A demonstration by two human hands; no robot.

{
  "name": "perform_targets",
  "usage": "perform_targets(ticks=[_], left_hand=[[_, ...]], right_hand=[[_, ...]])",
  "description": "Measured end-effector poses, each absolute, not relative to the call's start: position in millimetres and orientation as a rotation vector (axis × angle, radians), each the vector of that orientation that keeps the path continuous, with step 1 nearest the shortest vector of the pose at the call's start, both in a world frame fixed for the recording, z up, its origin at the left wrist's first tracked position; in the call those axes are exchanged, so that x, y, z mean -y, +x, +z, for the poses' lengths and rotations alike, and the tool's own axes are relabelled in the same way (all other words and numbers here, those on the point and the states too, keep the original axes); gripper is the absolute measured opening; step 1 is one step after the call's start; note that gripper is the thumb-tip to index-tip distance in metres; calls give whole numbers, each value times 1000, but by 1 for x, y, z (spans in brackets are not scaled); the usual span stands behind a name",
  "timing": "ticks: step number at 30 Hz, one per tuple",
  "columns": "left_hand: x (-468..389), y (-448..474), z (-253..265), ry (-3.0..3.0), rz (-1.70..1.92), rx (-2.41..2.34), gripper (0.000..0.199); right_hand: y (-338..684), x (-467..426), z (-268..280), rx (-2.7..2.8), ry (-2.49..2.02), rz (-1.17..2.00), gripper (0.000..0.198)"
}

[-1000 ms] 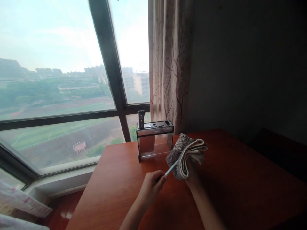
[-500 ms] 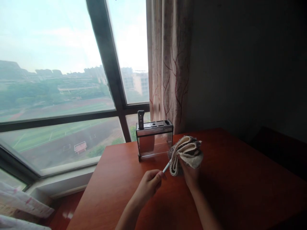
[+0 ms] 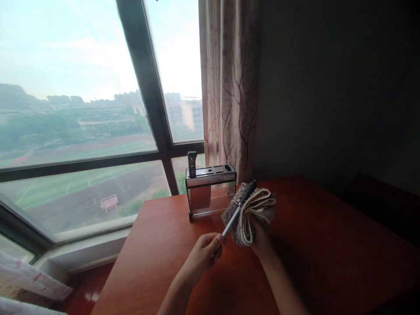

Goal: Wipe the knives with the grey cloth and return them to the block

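My left hand (image 3: 207, 250) is closed around the lower end of a sharpening steel (image 3: 231, 221). Its pale rod slants up to the right, ending in a black handle that lies against a folded cloth (image 3: 257, 205). The cloth is beige inside with a grey-brown, rough outer side. My right hand (image 3: 260, 239) grips the cloth from below, its fingers mostly hidden by the folds. Behind the hands stands a clear-sided knife block (image 3: 211, 179) with a dark slotted top. One knife (image 3: 192, 164) stands upright in its left slot, only the handle rising above the top.
The reddish-brown wooden table (image 3: 154, 258) reaches to the windows. A patterned curtain (image 3: 239, 87) hangs behind the knife block. At the left is a low window sill (image 3: 88, 245), with a dark wall on the right.
The cloth has shifted slightly left and turned, so the sharpening steel's black handle and more of its rod now show in front of it. My left hand stays nearly in place.
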State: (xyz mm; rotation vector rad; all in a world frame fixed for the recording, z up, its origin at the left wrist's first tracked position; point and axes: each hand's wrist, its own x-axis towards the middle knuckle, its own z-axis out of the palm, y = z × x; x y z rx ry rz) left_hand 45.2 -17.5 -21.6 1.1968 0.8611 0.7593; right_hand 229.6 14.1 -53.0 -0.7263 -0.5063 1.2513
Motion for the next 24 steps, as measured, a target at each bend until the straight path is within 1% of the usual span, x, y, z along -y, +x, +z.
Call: perform_targets(ticks=[4,9,11,16,24], left_hand=[[11,46,-33,1303,781,-888,51],[7,42,-36,1511,832,-1032,53],[6,40,-34,1629,864,-1111,52],[8,39,-28,1836,918,-1211,47],[12,42,-30,1845,935,-1156,45]], right_hand=[[230,-12,-58,497,-664,1500,40],[232,-8,-51,382,-560,1493,21],[232,-6,-47,352,-542,1507,17],[228,-3,-43,290,-527,1498,19],[235,-5,-53,352,-491,1559,16]])
